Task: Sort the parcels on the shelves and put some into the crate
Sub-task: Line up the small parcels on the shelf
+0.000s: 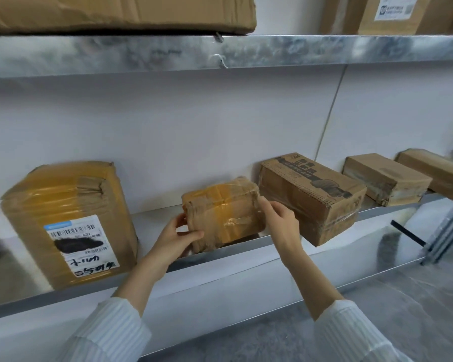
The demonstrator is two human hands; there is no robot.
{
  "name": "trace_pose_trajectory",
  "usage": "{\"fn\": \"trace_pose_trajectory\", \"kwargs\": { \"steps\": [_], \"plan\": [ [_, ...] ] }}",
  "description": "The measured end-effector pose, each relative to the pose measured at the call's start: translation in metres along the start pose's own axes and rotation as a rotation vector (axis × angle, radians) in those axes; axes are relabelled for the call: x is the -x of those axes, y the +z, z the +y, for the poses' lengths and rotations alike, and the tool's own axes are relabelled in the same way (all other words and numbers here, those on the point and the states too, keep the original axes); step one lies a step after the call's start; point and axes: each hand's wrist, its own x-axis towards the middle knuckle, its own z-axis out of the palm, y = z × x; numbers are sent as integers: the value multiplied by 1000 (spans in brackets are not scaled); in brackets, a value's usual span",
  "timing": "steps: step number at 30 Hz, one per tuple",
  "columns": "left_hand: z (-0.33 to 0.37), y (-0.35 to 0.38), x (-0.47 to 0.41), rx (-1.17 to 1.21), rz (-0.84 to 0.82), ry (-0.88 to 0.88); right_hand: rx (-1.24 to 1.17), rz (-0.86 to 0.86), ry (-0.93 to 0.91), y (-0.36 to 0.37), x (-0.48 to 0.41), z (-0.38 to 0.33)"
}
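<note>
On the shelf point(246, 278), left grip point(177, 239) and right grip point(280, 218) clasping small taped parcel point(225, 212), printed box point(311, 197) just right of it.

Two metal shelves: an upper shelf point(220, 52) and a lower shelf point(147, 226). Five cardboard parcels sit on the lower one: a big labelled box point(68, 218), a small taped parcel point(225, 212), a printed box point(311, 197), a plain box point(385, 178) and a far plain box point(434, 176). Up top are one wide flat box point(115, 11) and one white-label box point(392, 11) — more there is hard to count. Two hands — a left hand point(175, 239) and a right hand point(280, 220).
</note>
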Motion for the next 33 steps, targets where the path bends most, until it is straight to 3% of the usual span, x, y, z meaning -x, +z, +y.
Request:
{"fn": "trace_pose_trajectory", "kwargs": {
  "steps": [6, 11, 18, 23, 26, 30, 33],
  "plan": [
    [-4, 0, -2, 11, 113, 51, 26, 34, 100, 16, -15, -11],
    [-2, -1, -14, -54, 69, 54, 152, -33, 124, 20, -28, -2],
    [10, -8, -22, -17, -54, -55, -23, -118, 273, 21, -47, 1],
    [38, -8, -22, 342, -61, -265, -40, -174, 152, 23, -58, -15],
    [45, 2, -31, 222, -8, -293, -55, -270, 145, 22, -56, -25],
    [40, 15, -40, 67, 53, -283, 234, -241, 18, 20, -55, -25],
    [40, 17, -39, 30, 74, -245, 95, -302, 104, 14, -56, -22]
  ]
}}
